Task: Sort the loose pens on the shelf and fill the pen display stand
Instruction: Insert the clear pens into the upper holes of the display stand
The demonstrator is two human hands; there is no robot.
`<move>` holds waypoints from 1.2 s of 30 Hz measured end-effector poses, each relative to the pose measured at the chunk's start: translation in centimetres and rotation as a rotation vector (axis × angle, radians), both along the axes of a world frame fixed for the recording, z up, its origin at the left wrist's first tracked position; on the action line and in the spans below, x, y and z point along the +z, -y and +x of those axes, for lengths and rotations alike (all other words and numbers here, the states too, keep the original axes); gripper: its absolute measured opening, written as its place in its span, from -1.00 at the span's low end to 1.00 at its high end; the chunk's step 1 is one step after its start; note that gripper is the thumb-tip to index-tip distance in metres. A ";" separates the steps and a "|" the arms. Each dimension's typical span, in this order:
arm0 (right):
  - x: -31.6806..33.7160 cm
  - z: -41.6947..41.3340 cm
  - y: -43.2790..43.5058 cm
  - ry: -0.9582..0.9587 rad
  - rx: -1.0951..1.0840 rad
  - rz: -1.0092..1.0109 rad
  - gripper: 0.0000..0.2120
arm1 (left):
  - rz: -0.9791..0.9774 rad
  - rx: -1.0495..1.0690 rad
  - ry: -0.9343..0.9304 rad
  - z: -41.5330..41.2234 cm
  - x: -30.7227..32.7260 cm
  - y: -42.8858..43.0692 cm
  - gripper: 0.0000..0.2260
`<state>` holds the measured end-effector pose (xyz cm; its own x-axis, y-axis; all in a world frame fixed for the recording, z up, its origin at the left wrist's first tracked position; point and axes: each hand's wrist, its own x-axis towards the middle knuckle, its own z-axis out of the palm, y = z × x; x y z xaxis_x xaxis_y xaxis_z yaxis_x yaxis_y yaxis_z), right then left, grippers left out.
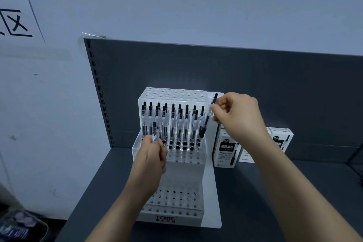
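The middle step of the pen stand (172, 216) is crowded with standing pens (172, 122). Its left end is blocked by the left hand (151, 155), with a low pen (154, 129) in its grip. Its right end is blocked by the right hand (239, 112) and the slanted pen (206, 122) pinched there. Open holes are seen on the top and front steps. The back is closed by a dark panel (255, 84). Two boxes (225, 149) are stood just right of the stand, with bare shelf (239, 186) before them.
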<state>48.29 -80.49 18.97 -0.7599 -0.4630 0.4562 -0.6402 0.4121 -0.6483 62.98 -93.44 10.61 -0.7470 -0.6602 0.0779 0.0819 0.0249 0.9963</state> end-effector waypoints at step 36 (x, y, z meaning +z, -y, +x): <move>-2.4 4.1 2.1 0.390 0.368 0.061 -0.87 | -0.216 -0.034 0.041 2.0 -0.1 -0.7 -0.77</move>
<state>52.36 -82.56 16.57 -0.6502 -0.7473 0.1367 -0.4663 0.2505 -0.8484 64.99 -92.71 10.49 -0.7741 -0.6058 0.1838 0.0461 0.2356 0.9708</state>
